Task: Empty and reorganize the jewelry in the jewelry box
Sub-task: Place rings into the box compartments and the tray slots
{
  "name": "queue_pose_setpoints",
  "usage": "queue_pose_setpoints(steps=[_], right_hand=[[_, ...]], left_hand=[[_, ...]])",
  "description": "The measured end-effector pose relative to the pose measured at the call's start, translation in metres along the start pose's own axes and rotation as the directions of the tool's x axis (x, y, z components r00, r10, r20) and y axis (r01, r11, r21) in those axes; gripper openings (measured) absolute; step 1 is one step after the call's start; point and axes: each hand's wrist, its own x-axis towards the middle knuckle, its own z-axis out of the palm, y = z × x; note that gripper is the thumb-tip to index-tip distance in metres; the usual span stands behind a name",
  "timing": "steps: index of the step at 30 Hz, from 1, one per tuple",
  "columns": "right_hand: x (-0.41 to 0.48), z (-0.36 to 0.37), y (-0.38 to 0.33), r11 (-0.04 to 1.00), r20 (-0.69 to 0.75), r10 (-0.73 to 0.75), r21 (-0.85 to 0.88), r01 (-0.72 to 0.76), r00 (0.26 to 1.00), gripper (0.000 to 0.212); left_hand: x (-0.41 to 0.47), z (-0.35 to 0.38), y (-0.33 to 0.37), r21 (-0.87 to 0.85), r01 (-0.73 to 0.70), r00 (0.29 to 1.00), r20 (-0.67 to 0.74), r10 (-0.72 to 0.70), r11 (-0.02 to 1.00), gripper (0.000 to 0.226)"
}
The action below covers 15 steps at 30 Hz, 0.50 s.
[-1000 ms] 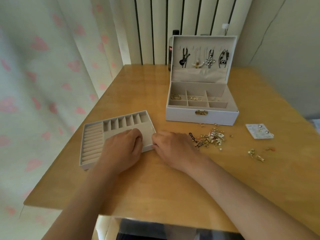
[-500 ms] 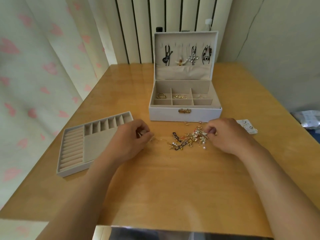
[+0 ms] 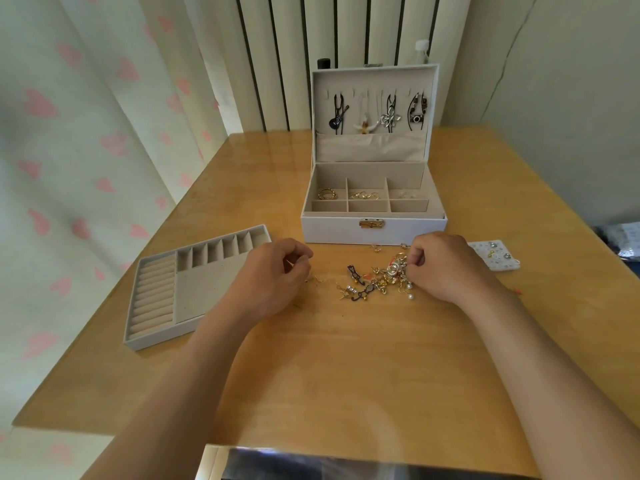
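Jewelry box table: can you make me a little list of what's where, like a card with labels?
box: white jewelry box, lid open, standing at the back of the wooden table
lid: four pendants hanging inside
box compartments: gold rings in two back ones; front row looks empty
tray: removed tray left of the box, empty
pile: loose jewelry in front of the box
left hand: pinching a thin gold piece beside the pile
right hand: fingers in the pile's right edge
card: white earring card, far right

The wooden desk's (image 3: 346, 393) near edge lies bare; toward the far edge, an open white jewelry box (image 3: 374, 230) (lid upright) blocks passage.
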Motion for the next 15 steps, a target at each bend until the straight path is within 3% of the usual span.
queue_pose_setpoints(steps=[5, 15], right_hand=[[0.003, 0.002, -0.003, 0.995, 0.014, 0.066, 0.070, -0.067, 0.998, 0.014], [-0.002, 0.003, -0.005, 0.997, -0.048, 0.033, 0.073, -0.030, 0.998, 0.015]], left_hand=[[-0.004, -0.002, -0.001, -0.022, -0.001, 1.000, 0.002, 0.001, 1.000, 0.015], [-0.015, -0.017, -0.013, -0.059, 0.007, 0.999, -0.033, -0.009, 0.998, 0.015]])
